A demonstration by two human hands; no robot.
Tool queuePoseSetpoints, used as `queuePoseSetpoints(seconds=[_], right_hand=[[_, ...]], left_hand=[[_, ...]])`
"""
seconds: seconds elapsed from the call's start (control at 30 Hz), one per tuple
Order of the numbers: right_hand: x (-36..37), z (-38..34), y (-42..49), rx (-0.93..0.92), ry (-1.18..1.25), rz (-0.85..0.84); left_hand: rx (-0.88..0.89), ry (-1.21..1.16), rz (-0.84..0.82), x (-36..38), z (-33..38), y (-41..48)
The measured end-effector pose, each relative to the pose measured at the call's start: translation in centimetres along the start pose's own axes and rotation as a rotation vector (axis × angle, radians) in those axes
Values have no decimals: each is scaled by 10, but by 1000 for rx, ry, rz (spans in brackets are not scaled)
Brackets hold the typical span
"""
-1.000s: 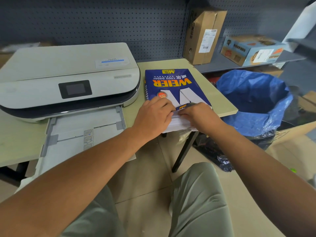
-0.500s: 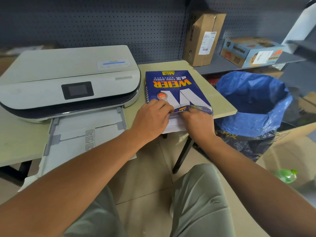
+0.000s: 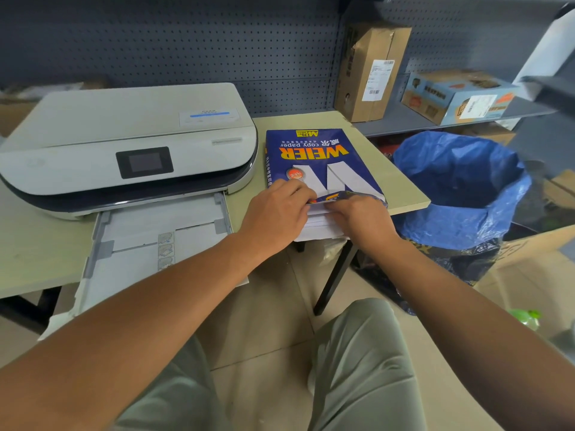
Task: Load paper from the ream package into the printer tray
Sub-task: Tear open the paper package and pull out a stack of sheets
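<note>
A blue ream package [image 3: 314, 157] of copy paper lies on the table right of the white printer [image 3: 130, 144]. Its near end is open, and the white paper stack [image 3: 320, 227] sticks out past the table edge. My left hand [image 3: 277, 213] presses on the package's near left corner, fingers at the wrapper's torn edge. My right hand [image 3: 364, 219] has its fingers on the top sheets under the lifted wrapper flap. The printer tray [image 3: 149, 244] is pulled out toward me in front of the printer.
The pale table [image 3: 401, 185] ends just right of the package. A bin with a blue bag [image 3: 460, 188] stands beside it. Cardboard boxes [image 3: 370, 70] sit on a grey shelf behind. My knees are below the table edge. A green bottle [image 3: 525, 317] lies on the floor.
My right hand has shifted left and pushed in under the wrapper flap, which now lifts at the open end. My left hand has stayed on the package corner.
</note>
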State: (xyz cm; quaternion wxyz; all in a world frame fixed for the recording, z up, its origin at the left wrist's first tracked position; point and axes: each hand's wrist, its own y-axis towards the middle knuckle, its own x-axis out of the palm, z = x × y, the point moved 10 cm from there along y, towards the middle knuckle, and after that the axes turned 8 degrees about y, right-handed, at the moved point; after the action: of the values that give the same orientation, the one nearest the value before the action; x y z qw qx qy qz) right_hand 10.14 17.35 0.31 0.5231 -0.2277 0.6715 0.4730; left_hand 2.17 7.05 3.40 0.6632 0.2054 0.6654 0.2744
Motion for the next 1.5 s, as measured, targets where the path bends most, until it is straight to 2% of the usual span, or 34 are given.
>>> queuePoseSetpoints(seconds=[0.87, 1.27, 1.5], right_hand=[[7, 3, 1, -81, 28, -102], [12, 4, 1, -118, -3, -62], [12, 9, 3, -115, 78, -55]], left_hand=[[-8, -5, -56, 6, -6, -4], [-34, -6, -60, 7, -9, -4], [-28, -5, -68, 7, -7, -5]])
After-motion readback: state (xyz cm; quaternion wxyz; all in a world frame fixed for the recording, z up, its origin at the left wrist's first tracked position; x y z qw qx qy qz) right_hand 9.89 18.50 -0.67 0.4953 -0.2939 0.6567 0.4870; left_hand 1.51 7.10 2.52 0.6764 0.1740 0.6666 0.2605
